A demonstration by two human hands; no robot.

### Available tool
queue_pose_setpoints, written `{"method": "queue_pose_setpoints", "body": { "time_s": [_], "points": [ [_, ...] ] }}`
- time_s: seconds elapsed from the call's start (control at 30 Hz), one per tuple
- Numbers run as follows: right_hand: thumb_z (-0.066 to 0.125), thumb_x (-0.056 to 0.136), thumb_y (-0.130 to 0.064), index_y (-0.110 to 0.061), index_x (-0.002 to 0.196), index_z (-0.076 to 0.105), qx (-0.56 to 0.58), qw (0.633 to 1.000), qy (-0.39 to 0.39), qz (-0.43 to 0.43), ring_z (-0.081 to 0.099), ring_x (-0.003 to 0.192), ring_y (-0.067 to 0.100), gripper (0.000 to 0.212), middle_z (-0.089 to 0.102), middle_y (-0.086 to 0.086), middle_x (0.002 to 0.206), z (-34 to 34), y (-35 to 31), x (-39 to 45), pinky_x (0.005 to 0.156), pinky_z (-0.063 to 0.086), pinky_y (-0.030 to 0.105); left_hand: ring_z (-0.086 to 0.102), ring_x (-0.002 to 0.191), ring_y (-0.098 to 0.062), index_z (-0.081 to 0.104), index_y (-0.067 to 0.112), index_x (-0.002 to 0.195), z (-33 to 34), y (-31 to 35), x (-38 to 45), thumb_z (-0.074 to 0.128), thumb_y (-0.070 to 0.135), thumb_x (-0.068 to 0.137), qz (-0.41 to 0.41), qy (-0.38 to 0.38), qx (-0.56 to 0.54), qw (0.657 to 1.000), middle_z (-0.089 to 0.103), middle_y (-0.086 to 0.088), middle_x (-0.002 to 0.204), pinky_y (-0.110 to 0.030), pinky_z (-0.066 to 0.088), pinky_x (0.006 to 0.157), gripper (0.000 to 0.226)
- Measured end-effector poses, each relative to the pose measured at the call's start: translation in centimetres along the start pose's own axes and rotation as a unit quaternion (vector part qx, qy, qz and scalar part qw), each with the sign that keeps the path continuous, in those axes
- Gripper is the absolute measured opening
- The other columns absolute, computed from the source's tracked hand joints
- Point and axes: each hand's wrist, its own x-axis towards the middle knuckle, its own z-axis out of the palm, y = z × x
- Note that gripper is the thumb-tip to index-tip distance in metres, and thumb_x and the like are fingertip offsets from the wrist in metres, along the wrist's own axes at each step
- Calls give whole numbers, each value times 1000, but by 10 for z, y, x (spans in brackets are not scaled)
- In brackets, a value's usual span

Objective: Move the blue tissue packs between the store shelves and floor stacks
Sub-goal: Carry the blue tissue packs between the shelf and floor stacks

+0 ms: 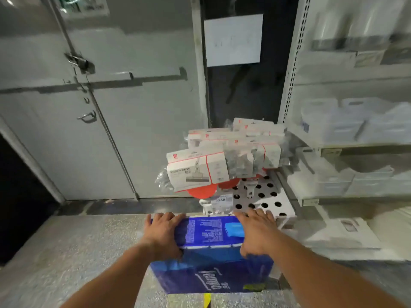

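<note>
I grip a blue tissue pack [209,232] with white print between both hands, low in the middle of the view. My left hand [162,234] clasps its left end and my right hand [255,232] clasps its right end. Directly beneath it lies a second blue tissue pack [211,276] with a white brand name, resting on the speckled floor [73,252]. Whether the held pack touches the lower one cannot be told.
White boxed goods [224,156] hang on hooks from a perforated end panel [264,196] just beyond my hands. Shelves [355,147] with white packs fill the right side. A grey metal door [100,107] with a latch stands at the left. White bags [340,232] lie at the shelf's foot.
</note>
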Motion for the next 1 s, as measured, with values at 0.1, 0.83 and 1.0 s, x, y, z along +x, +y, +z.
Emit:
{"method": "queue_pose_setpoints", "body": {
  "time_s": [0.1,0.83,1.0],
  "points": [
    [82,55,-52,-37,157,7,2,1000,19,-22,16,148,34,128,18,6,163,-103,-9,-16,118,17,56,37,126,-21,19,49,152,-101,-1,-19,69,71,40,-18,18,-1,1000,43,11,137,-46,23,111,125],
    [82,60,-52,-35,150,27,-9,969,165,-186,32,127,29,106,39,4,136,-339,-87,-72,104,27,53,40,121,-14,29,43,153,-324,-28,-161,87,46,65,-109,203,-48,972,47,12,137,-46,31,110,105],
    [82,61,-52,-36,149,27,-3,960,168,-224,34,124,26,104,40,3,135,-339,-156,-49,100,29,47,38,120,-16,29,46,152,-323,-88,-188,87,50,62,-155,201,-40,966,48,13,135,-45,28,109,107]
  ]
}}
